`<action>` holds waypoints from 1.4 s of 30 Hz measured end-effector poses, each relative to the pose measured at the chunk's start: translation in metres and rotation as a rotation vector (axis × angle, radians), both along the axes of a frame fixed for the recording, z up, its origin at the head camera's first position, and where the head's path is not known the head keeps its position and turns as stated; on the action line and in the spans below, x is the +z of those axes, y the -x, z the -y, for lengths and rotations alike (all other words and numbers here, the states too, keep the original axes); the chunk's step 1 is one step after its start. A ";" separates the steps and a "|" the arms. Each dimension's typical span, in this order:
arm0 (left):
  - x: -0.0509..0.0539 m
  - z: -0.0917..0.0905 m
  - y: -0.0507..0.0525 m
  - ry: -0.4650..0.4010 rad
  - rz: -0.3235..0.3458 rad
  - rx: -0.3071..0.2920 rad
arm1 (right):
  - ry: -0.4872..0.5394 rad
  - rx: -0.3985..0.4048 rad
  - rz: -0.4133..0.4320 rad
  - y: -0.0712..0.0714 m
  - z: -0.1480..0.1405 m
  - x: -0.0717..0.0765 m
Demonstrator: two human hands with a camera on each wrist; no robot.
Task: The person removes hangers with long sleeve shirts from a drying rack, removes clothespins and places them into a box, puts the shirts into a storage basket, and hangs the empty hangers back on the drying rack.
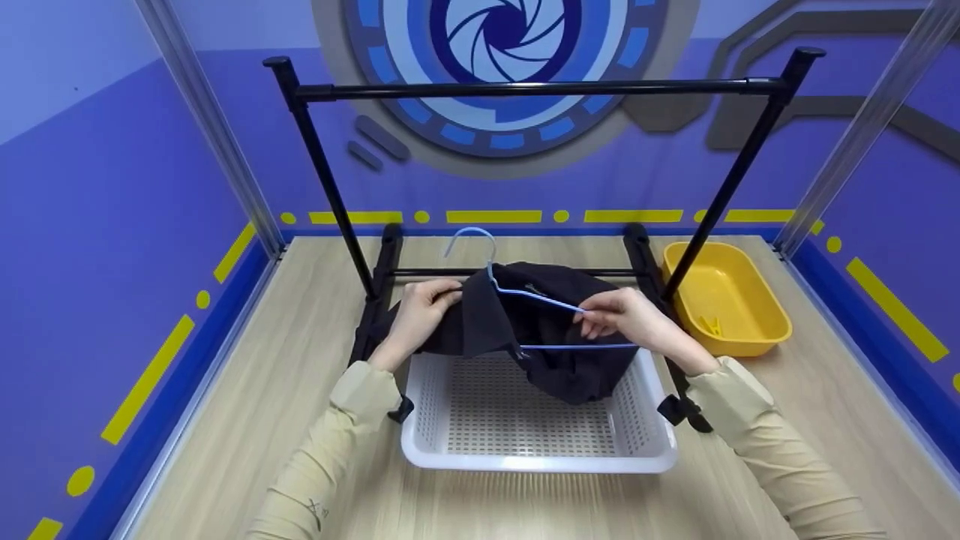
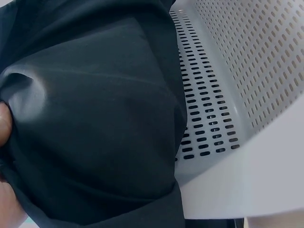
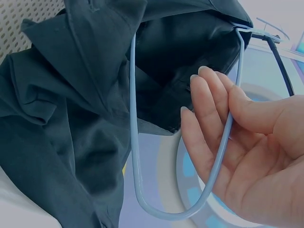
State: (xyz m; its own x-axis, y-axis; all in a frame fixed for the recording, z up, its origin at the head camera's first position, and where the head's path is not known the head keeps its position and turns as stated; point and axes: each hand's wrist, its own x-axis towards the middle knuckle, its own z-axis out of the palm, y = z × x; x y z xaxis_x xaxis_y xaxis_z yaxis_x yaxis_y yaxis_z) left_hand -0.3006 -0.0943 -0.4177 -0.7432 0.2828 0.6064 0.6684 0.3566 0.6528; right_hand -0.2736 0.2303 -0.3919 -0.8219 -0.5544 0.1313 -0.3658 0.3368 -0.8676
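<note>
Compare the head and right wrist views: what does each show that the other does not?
Head only: the yellow oblong plastic tray, its small yellow clip, the left hand.

Right wrist only: the palm of the right hand, the rounded end of the slim light-blue hanger.

Both: that hand and hanger, the black cloth garment, the white perforated plastic basket.

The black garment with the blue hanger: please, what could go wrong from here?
The blue hanger is bare near the right hand, so the black garment might slide off there into the white basket below. The hook is not on the black rail, so if the right hand loosens its pinch, the hanger could tip.
</note>
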 end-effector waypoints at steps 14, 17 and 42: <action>-0.003 0.000 0.002 0.007 0.008 -0.015 | 0.013 -0.040 0.041 -0.002 -0.012 0.001; -0.003 0.000 0.003 0.008 0.004 -0.016 | 0.029 -0.041 0.057 -0.002 -0.014 0.002; -0.008 0.000 0.003 0.004 0.040 -0.022 | 0.076 -0.060 0.081 -0.007 -0.032 0.003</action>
